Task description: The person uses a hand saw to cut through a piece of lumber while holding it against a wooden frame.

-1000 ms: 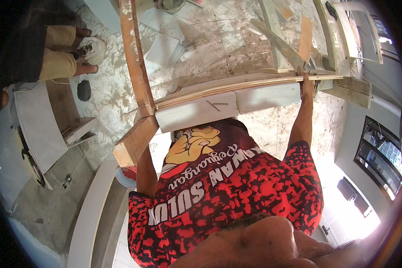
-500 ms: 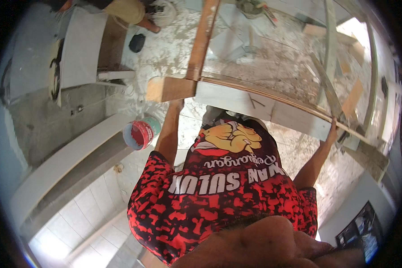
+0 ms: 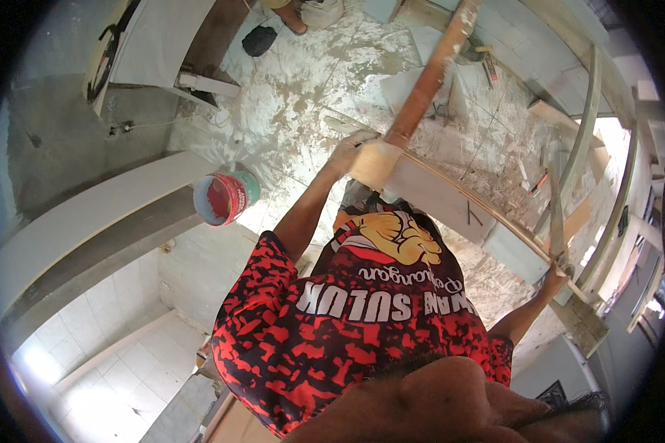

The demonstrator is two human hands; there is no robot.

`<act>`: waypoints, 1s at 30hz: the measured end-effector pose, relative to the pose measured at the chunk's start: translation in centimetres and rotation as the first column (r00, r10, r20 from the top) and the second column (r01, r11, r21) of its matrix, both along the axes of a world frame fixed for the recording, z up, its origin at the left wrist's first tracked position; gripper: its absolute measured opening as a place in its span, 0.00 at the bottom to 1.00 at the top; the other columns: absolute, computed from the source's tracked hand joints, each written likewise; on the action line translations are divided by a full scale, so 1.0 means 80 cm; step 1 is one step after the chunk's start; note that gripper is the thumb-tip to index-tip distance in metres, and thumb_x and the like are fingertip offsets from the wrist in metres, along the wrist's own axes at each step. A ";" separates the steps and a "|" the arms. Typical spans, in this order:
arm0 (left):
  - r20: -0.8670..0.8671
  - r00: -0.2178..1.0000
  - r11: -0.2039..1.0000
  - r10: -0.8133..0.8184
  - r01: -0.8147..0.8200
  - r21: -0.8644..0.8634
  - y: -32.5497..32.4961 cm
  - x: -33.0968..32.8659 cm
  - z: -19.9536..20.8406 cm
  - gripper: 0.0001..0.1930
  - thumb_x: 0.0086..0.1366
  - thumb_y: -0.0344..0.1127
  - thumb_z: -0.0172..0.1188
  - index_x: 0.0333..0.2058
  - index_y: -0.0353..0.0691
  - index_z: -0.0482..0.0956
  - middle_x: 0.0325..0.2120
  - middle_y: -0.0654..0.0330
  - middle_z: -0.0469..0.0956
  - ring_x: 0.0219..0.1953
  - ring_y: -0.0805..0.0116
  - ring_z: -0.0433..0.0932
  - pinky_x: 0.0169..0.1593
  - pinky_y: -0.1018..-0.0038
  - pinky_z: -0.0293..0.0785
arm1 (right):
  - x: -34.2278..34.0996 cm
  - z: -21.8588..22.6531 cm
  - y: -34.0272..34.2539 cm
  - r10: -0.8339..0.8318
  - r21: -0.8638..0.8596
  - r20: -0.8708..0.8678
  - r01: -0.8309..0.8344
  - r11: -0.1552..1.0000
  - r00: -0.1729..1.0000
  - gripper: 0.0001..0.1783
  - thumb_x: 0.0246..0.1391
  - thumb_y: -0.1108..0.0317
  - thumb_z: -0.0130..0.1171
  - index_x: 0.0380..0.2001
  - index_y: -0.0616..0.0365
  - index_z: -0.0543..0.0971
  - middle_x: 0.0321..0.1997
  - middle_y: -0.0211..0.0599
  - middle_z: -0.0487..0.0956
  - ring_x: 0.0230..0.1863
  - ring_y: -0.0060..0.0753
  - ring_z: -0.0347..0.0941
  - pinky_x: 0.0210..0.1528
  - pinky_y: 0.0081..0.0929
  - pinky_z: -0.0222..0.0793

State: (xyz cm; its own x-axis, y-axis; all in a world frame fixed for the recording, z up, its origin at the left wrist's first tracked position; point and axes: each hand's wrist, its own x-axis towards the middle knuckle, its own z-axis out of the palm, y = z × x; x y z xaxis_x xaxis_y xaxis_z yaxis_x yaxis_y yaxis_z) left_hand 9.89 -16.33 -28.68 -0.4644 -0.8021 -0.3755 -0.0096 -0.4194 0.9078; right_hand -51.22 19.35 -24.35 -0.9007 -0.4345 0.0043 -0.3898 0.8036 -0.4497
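The left hand [image 3: 347,153] lies at twelve o'clock, touching a square-ended wooden block [image 3: 375,165]; its fingers blur against the wood, so I cannot tell how far that grip is closed; the right hand [image 3: 554,279], between three and four o'clock, has its grip closed on the far end of a layered wooden strip [image 3: 491,214]; the strip runs from beside the block down toward four o'clock, along the upper edge of a pale board [image 3: 434,190], which sits toward two o'clock and bears dark pencil-like marks; a brown beam [image 3: 432,77] reaches from the block toward one o'clock; the floor [image 3: 310,100] beyond is smeared white; a red-and-green bucket [image 3: 238,196] stands at nine o'clock, and a dark bag [image 3: 258,41] lies at eleven.
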 end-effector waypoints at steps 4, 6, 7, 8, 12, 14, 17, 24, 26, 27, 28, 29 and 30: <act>0.116 0.988 0.984 -0.097 0.113 -0.139 -0.007 -0.004 0.030 0.15 0.63 0.37 0.54 0.45 0.34 0.75 0.39 0.58 0.77 0.42 0.71 0.74 0.48 0.75 0.69 | 0.069 0.062 -0.114 0.231 0.161 -0.200 -0.201 0.966 0.952 0.30 0.55 0.54 0.54 0.54 0.66 0.67 0.54 0.52 0.71 0.57 0.48 0.65 0.57 0.36 0.60; 0.211 0.957 0.950 -0.201 0.242 -0.195 -0.020 -0.002 0.052 0.16 0.61 0.41 0.56 0.43 0.35 0.77 0.38 0.55 0.77 0.41 0.67 0.75 0.46 0.73 0.69 | 0.181 0.106 -0.208 0.443 0.066 0.041 -0.444 0.893 0.896 0.27 0.58 0.54 0.49 0.54 0.61 0.69 0.55 0.47 0.72 0.57 0.42 0.66 0.57 0.32 0.59; 0.208 0.948 0.939 -0.240 0.281 -0.197 -0.027 -0.004 0.060 0.16 0.61 0.41 0.56 0.43 0.36 0.77 0.37 0.56 0.78 0.41 0.68 0.75 0.46 0.73 0.69 | 0.240 0.098 -0.242 0.497 -0.123 0.182 -0.482 0.867 0.848 0.25 0.59 0.55 0.48 0.54 0.59 0.70 0.56 0.44 0.71 0.58 0.39 0.65 0.59 0.31 0.57; 0.206 0.936 0.925 -0.286 0.326 -0.197 -0.036 -0.005 0.065 0.16 0.60 0.41 0.57 0.42 0.36 0.78 0.36 0.57 0.78 0.40 0.69 0.75 0.46 0.73 0.69 | 0.301 0.109 -0.280 0.628 -0.180 0.231 -0.602 0.778 0.743 0.24 0.58 0.59 0.51 0.54 0.62 0.69 0.55 0.43 0.71 0.57 0.38 0.65 0.60 0.30 0.56; 0.182 0.900 0.872 -0.395 0.430 -0.234 -0.053 -0.003 0.030 0.17 0.57 0.42 0.59 0.41 0.38 0.79 0.36 0.58 0.79 0.40 0.67 0.76 0.46 0.72 0.69 | 0.433 0.086 -0.373 0.538 -0.186 0.703 -0.609 0.771 0.466 0.27 0.56 0.53 0.54 0.52 0.63 0.70 0.51 0.45 0.74 0.54 0.35 0.67 0.57 0.30 0.59; 0.175 0.892 0.848 -0.416 0.450 -0.281 -0.059 -0.003 0.021 0.17 0.55 0.42 0.60 0.41 0.39 0.79 0.36 0.58 0.80 0.41 0.65 0.77 0.46 0.70 0.69 | 0.439 0.076 -0.391 0.532 -0.216 0.785 -0.665 0.715 0.317 0.29 0.56 0.52 0.55 0.53 0.63 0.70 0.50 0.45 0.74 0.54 0.36 0.68 0.56 0.30 0.60; 0.185 0.863 0.808 -0.469 0.504 -0.304 -0.068 -0.008 0.016 0.18 0.54 0.43 0.61 0.41 0.40 0.79 0.38 0.57 0.79 0.42 0.64 0.77 0.47 0.69 0.70 | 0.432 0.089 -0.395 0.572 -0.207 0.789 -0.780 0.591 0.224 0.31 0.54 0.49 0.56 0.52 0.63 0.70 0.51 0.45 0.73 0.53 0.37 0.68 0.55 0.30 0.61; 0.152 0.840 0.791 -0.521 0.542 -0.284 -0.069 -0.012 0.001 0.22 0.52 0.48 0.63 0.43 0.42 0.78 0.39 0.56 0.78 0.44 0.64 0.75 0.48 0.69 0.69 | 0.429 0.088 -0.408 0.437 -0.159 0.889 -0.803 0.575 0.137 0.33 0.51 0.50 0.59 0.53 0.63 0.70 0.52 0.44 0.72 0.53 0.36 0.67 0.56 0.30 0.60; 0.125 0.845 0.788 -0.520 0.531 -0.310 -0.065 -0.016 0.010 0.21 0.53 0.45 0.63 0.43 0.42 0.78 0.38 0.55 0.78 0.43 0.62 0.75 0.47 0.67 0.69 | 0.427 0.096 -0.400 0.429 -0.176 0.888 -0.742 0.647 0.164 0.34 0.50 0.49 0.60 0.54 0.63 0.70 0.52 0.45 0.72 0.53 0.36 0.67 0.56 0.30 0.61; 0.111 0.848 0.788 -0.519 0.525 -0.323 -0.064 -0.019 0.014 0.20 0.53 0.44 0.62 0.43 0.42 0.78 0.38 0.54 0.77 0.42 0.61 0.75 0.46 0.67 0.69 | 0.425 0.089 -0.391 0.452 -0.205 0.874 -0.707 0.677 0.180 0.35 0.50 0.48 0.60 0.54 0.63 0.70 0.52 0.46 0.72 0.53 0.36 0.67 0.55 0.29 0.61; 0.139 0.839 0.772 -0.527 0.540 -0.334 -0.063 -0.018 0.012 0.20 0.53 0.45 0.62 0.44 0.42 0.78 0.38 0.55 0.77 0.42 0.61 0.74 0.47 0.67 0.69 | 0.431 0.090 -0.391 0.473 -0.241 0.863 -0.680 0.692 0.175 0.35 0.49 0.48 0.60 0.54 0.63 0.69 0.52 0.46 0.72 0.53 0.37 0.67 0.55 0.29 0.62; 0.166 0.829 0.756 -0.535 0.557 -0.345 -0.063 -0.017 0.011 0.21 0.54 0.45 0.62 0.44 0.42 0.78 0.39 0.55 0.76 0.43 0.61 0.74 0.47 0.67 0.68 | 0.435 0.095 -0.393 0.455 -0.211 0.865 -0.669 0.712 0.212 0.36 0.49 0.47 0.60 0.54 0.62 0.69 0.52 0.46 0.72 0.52 0.37 0.67 0.54 0.29 0.62; 0.193 0.818 0.738 -0.542 0.574 -0.355 -0.062 -0.017 0.009 0.21 0.54 0.46 0.62 0.45 0.43 0.77 0.39 0.55 0.76 0.43 0.61 0.73 0.48 0.66 0.68 | 0.438 0.099 -0.395 0.436 -0.180 0.865 -0.656 0.733 0.250 0.37 0.48 0.46 0.61 0.54 0.62 0.69 0.52 0.46 0.72 0.52 0.36 0.68 0.54 0.28 0.62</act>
State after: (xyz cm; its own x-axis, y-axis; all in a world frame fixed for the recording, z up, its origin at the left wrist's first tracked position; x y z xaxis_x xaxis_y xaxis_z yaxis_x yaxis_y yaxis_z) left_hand 8.51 -21.25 -27.98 -0.8585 -0.4909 -0.1483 -0.2030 0.0597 0.9774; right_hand -16.18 -12.29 -16.44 0.0573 -0.7132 -0.6986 -0.3046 0.6539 -0.6925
